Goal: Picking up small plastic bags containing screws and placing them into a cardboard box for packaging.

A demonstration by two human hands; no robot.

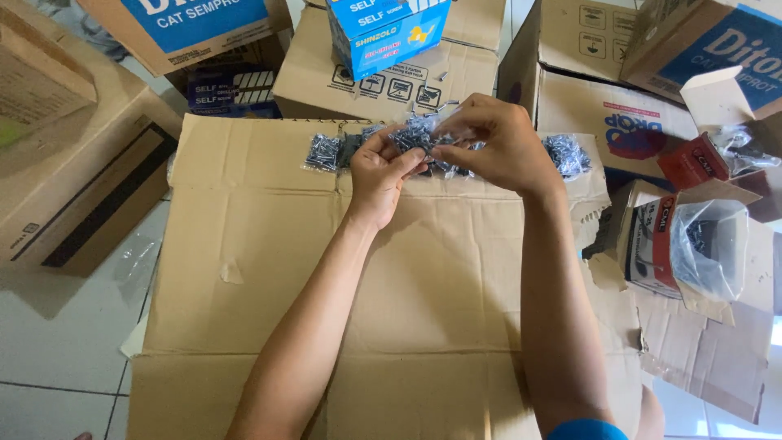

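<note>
In the upper middle of the frame both hands meet over a flattened cardboard sheet (269, 269) that lies on the tiled floor. The left hand (381, 175) is closed in a pinch: thumb and fingers press on the lower edge of a small clear plastic bag of dark screws (415, 134). The right hand (497, 143) is also closed, its fingertips gripping the top of the same bag from above, so the bag hangs between the two hands just over the sheet.

More filled bags lie on the cardboard at the far edge: one bag (323, 152) to the left of the hands and another bag (566, 155) to the right, near but not touching the hands. Behind them stands a blue carton (389, 33) on a brown carton (383, 81). At the right side of the frame an open small box with a clear liner (692, 244) rests on torn cardboard, and a red box (692, 160) is above it.

The step in hand appears to be closing or twisting the mouth of the bag. To do it well, I judge that the left hand should keep the screws pressed down in the bottom, so that the neck stays free of metal. The right hand should gather the thin film tight and turn it evenly, because sharp screw points can pierce the plastic if it is pulled hard. Holding the bag low over the cardboard is wise: if some screw slips out, it lands on the sheet and not on the tiles. Whether the bag is already sealed, I cannot tell.
</note>
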